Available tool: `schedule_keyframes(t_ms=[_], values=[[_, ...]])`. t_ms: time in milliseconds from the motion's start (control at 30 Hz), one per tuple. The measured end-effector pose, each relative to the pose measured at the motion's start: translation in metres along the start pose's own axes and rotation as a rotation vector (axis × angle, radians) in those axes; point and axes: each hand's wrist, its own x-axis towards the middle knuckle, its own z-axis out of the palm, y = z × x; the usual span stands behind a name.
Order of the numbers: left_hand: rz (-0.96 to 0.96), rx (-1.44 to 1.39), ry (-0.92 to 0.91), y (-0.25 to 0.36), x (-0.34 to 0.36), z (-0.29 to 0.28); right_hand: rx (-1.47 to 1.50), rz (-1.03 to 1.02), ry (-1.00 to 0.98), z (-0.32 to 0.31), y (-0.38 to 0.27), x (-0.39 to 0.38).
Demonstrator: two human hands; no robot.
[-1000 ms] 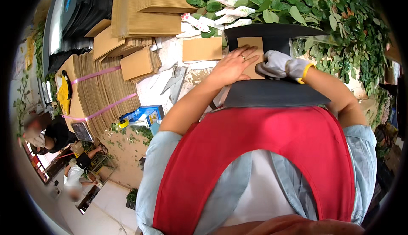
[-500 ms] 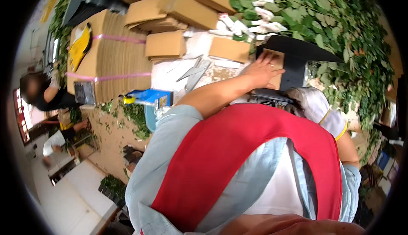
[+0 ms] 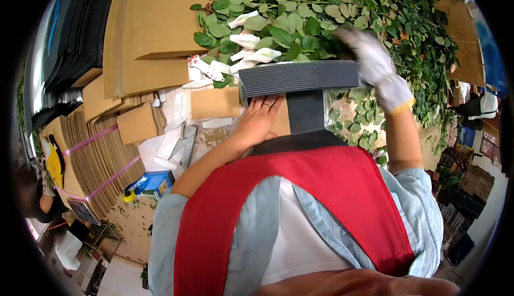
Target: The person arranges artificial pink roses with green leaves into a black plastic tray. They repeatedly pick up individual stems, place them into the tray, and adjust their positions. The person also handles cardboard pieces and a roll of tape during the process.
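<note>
My left hand (image 3: 261, 116) is bare and lies with fingers stretched flat on a tan cardboard piece (image 3: 281, 118). That piece rests on a black sheet (image 3: 306, 111) in front of my chest. At the sheet's far side rises a ribbed black flap (image 3: 300, 77), curving across above my left fingertips. A smooth black flap (image 3: 297, 141) extends toward my apron. My right hand (image 3: 375, 65), in a white glove with a yellow cuff, is at the right end of the ribbed flap. Its fingers are smeared by motion, and whether they touch the flap cannot be made out.
Leafy green stems (image 3: 321, 12) spread across the far side and right, with several white sleeves (image 3: 245, 41) among them. Cardboard stacks (image 3: 96, 151) bound with pink straps stand left, near a yellow-and-black object (image 3: 53, 162) and a blue box (image 3: 153, 182). Small cardboard pieces (image 3: 214, 103) lie beside my left arm.
My view has swung, shifting the scene leftward. My gloved right hand has moved from the near side of the black sheet to its far right. My left hand remains flat on the cardboard.
</note>
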Motion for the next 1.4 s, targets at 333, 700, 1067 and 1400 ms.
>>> schedule_keyframes(t_ms=[333,700,1067,1400], values=[[0.264,-0.045,0.124,-0.023,-0.016,0.023,0.293,0.08,0.654,-0.133,0.041,-0.071],[-0.156,-0.764,-0.321,-0.031,-0.023,-0.003,0.314,0.307,0.432,-0.013,0.011,-0.133],[0.387,0.069,-0.021,-0.006,-0.004,-0.018,-0.154,0.228,0.207,-0.089,0.057,-0.028],[0.214,0.043,0.172,-0.013,-0.013,-0.001,-0.149,0.1,0.233,-0.013,0.025,-0.039]])
